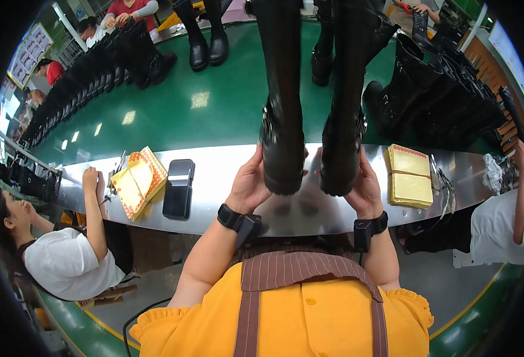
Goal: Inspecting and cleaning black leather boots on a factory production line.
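A tall black boot point(284, 125) stands upright before me, its foot in my left hand point(249, 183), the thumb up along its side. Its twin, another tall black boot point(341, 134), is gripped at the foot by my right hand point(364, 189). Both boots are side by side with a narrow gap, heels toward me and buckles on their outer sides. Their upper shafts run out of the top of the view. My fingers are partly hidden behind and under the boots. Each wrist wears a black strap with a small box.
Left of my hands lie a black phone point(178, 189) and a yellow paper stack point(140, 181) on the metal edge point(220, 217). A second yellow stack point(409, 176) lies right, beside small tools. Black boots line the green surface point(172, 122) on both sides. Co-workers sit left and right.
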Demonstrator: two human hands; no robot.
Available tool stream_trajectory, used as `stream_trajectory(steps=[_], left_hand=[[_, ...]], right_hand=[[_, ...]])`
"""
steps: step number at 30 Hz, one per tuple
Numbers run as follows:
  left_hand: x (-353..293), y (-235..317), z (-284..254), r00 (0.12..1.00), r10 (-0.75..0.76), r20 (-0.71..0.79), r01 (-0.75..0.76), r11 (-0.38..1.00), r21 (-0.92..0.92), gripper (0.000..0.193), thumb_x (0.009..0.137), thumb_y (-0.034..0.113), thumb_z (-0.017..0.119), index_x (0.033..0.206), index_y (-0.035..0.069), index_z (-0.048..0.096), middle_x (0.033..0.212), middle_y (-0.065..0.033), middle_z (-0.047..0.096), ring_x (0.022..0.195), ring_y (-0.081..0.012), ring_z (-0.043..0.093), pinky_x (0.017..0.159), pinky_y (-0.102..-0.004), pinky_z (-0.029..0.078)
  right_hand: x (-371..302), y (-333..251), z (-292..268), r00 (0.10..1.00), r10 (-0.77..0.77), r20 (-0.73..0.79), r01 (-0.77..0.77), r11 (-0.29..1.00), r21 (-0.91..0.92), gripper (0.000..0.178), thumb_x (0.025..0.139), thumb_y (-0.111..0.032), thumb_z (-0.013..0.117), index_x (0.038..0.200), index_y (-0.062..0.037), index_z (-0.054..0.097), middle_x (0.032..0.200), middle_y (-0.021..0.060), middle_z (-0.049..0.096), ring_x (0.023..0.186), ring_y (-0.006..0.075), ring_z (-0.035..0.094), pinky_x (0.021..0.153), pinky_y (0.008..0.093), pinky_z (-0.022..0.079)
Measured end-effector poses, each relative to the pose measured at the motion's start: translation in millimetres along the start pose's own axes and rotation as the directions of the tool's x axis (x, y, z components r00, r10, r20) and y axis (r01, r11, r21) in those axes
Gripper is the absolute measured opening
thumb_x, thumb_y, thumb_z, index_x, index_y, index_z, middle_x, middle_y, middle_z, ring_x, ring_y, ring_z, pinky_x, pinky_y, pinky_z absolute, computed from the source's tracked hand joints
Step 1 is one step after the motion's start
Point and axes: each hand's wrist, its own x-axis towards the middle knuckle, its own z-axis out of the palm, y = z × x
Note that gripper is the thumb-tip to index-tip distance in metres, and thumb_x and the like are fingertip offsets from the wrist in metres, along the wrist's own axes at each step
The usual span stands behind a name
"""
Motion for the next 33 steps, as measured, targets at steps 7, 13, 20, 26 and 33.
stream_trajectory(steps=[7, 13, 20, 26, 33], left_hand=[[-3.6, -3.2, -5.5, 0.964, 0.182, -0.193, -0.182, 0.983, 0.019, 0.062, 0.096, 0.047, 0.051, 0.143, 0.008, 0.037, 0.14, -0.0189, 0.047, 0.128, -0.0338, 0.049, 0.107, -0.0478, 0.044], [-14.2, -3.5, -5.9, 0.934, 0.255, -0.251, -0.246, 0.967, 0.064, 0.053, 0.097, 0.043, 0.052, 0.137, 0.01, 0.042, 0.133, -0.0099, 0.056, 0.119, -0.0253, 0.058, 0.098, -0.0397, 0.052], [-15.8, -4.1, 4.9, 0.913, 0.295, -0.281, -0.25, 0.951, 0.184, 0.054, 0.098, 0.045, 0.05, 0.137, 0.009, 0.043, 0.131, -0.0082, 0.058, 0.117, -0.0207, 0.059, 0.095, -0.0361, 0.051], [-15.2, -6.0, 1.5, 0.882, 0.353, -0.314, -0.275, 0.924, 0.264, 0.058, 0.098, 0.048, 0.047, 0.14, 0.009, 0.041, 0.133, -0.0085, 0.057, 0.12, -0.0213, 0.057, 0.101, -0.0378, 0.047], [-16.2, -3.9, 2.0, 0.911, 0.343, -0.227, -0.289, 0.927, 0.24, 0.061, 0.098, 0.036, 0.054, 0.148, 0.019, 0.024, 0.147, -0.0064, 0.042, 0.132, -0.0245, 0.046, 0.108, -0.0447, 0.04]], right_hand=[[-1.7, 12.8, 17.6, 0.978, -0.079, -0.194, 0.106, 0.985, 0.133, 0.052, 0.097, -0.04, 0.056, 0.137, -0.009, 0.044, 0.134, 0.0096, 0.054, 0.122, 0.0256, 0.054, 0.102, 0.0415, 0.047], [-0.2, 21.6, 28.2, 0.928, -0.19, -0.321, 0.177, 0.982, -0.068, 0.055, 0.095, -0.039, 0.061, 0.136, -0.0068, 0.043, 0.133, 0.0101, 0.054, 0.121, 0.0245, 0.054, 0.102, 0.042, 0.046], [5.8, 28.7, 27.9, 0.904, -0.248, -0.349, 0.176, 0.958, -0.224, 0.054, 0.096, -0.042, 0.059, 0.135, -0.0073, 0.046, 0.132, 0.0094, 0.055, 0.119, 0.0247, 0.055, 0.098, 0.0416, 0.048], [7.9, 32.5, 25.1, 0.903, -0.252, -0.347, 0.191, 0.961, -0.201, 0.054, 0.096, -0.042, 0.057, 0.134, -0.0051, 0.047, 0.13, 0.0094, 0.056, 0.115, 0.0226, 0.057, 0.096, 0.0396, 0.047], [6.2, 33.5, 12.1, 0.913, -0.232, -0.335, 0.163, 0.961, -0.223, 0.055, 0.1, -0.043, 0.047, 0.142, -0.0085, 0.041, 0.14, 0.0109, 0.052, 0.126, 0.029, 0.051, 0.104, 0.0457, 0.042]])
